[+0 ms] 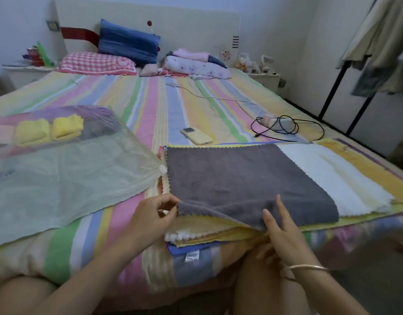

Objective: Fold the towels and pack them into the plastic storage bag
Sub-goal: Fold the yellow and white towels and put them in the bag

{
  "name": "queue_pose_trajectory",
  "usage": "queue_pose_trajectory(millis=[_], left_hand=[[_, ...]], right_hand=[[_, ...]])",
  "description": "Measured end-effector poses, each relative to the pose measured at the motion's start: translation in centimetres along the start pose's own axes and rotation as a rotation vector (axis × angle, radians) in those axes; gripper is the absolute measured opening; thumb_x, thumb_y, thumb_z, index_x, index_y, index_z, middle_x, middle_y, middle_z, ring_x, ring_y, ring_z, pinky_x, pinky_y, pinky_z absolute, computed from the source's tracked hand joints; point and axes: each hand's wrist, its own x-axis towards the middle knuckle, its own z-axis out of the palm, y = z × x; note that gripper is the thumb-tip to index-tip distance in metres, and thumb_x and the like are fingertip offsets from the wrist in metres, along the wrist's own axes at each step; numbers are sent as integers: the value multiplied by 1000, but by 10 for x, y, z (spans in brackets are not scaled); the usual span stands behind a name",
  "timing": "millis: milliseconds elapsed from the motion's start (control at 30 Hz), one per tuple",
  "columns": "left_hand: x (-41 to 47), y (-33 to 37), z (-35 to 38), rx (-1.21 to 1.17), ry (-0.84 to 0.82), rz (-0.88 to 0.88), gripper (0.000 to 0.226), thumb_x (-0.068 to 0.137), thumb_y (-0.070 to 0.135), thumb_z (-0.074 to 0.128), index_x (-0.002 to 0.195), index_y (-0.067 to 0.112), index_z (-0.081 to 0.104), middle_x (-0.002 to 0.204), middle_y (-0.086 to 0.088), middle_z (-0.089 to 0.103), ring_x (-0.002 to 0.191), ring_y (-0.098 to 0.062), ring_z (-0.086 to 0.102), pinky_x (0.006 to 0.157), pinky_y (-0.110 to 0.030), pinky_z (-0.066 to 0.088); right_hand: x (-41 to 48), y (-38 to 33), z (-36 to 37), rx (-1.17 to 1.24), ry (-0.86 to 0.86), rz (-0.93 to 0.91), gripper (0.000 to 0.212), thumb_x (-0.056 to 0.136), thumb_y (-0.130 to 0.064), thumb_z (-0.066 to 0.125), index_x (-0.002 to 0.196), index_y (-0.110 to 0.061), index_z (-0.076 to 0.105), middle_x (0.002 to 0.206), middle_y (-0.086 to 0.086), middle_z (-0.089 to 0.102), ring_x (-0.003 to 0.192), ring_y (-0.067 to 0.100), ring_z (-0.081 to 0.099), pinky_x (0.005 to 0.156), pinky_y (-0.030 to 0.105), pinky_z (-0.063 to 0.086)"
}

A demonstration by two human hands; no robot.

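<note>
From my remote view: grey towel [241,183] lies flat on top of the towel stack [209,233] at the near edge of the bed [150,105]. Left hand [155,214] pinches the grey towel's near-left corner between thumb and fingers, and the corner is lifted slightly off the stack. Right hand [284,233] is at the near-right edge with two fingers [279,205] straight on top of the cloth. The thumb is hidden, so I cannot tell if it grips. Bracelet [308,267] on the right wrist.

A white towel [327,169] lies spread to the right of the grey one. Plastic storage bag [66,178] lies flat to the left of the stack, its corner touching it. Two folded yellow towels [32,131] sit side by side inside the bag, at its far end.

Phone [196,136] lies on the bed beyond the stack, and a black cable [284,126] is coiled to its right.
</note>
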Motion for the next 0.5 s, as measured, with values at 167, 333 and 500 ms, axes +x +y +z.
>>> queue_pose_trajectory(millis=[167, 333, 500], left_hand=[[0, -5, 4, -62, 29, -16, 30, 87, -2, 63, 79, 26, 71, 73, 12, 71, 70, -1, 67, 64, -14, 49], [-2, -7, 5, -71, 24, -31, 33, 87, 0, 64, 79, 31, 72, 76, 9, 72, 71, -2, 67, 63, -16, 51], [-7, -1, 4, 53, -23, 60, 38, 81, -2, 61, 90, 34, 70, 88, 15, 71, 84, -6, 67, 70, -22, 53]], right_hand=[[0, 7, -21, 298, 167, 91, 63, 98, -30, 51, 147, -48, 15, 82, 27, 60, 51, 29, 60, 44, 34, 49], [24, 11, -43, 238, 355, 80, 46, 98, -29, 50, 143, -30, 39, 121, 10, 55, 85, 22, 59, 71, 35, 51], [42, 10, -54, -338, 486, 50, 58, 93, -28, 53, 145, -10, 36, 143, 18, 38, 126, 36, 42, 98, 45, 39]])
